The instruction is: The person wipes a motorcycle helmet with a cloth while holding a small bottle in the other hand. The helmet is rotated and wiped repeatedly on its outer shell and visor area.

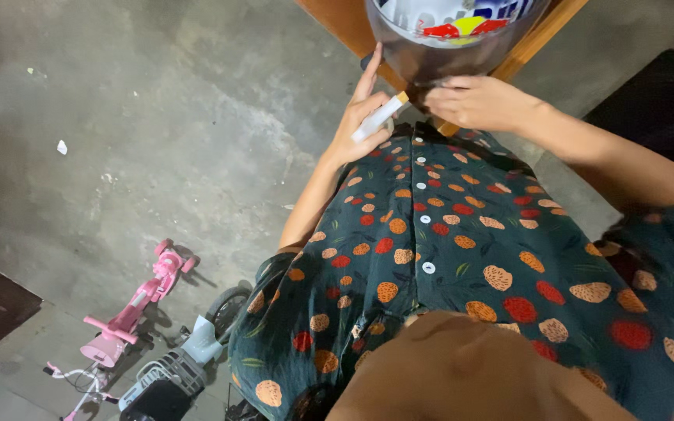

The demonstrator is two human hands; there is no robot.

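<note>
Head view: the left hand (364, 117) grips a white marker (378, 118) in the palm while its fingers stretch up against the dark helmet (450, 47), seemingly steadying it. The right hand (473, 101) presses closed on the helmet's lower edge, just beside the left. Above both hands, red, yellow and blue stickers (462, 27) show on the helmet, which rests on a wooden bench (345, 23).

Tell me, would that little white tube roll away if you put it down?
Probably, yes. The white tube looks round and slim, so it could roll on a flat top. It seems light, since the left hand holds it with just a few fingers. Its smooth surface may be a bit slippery too.
</note>
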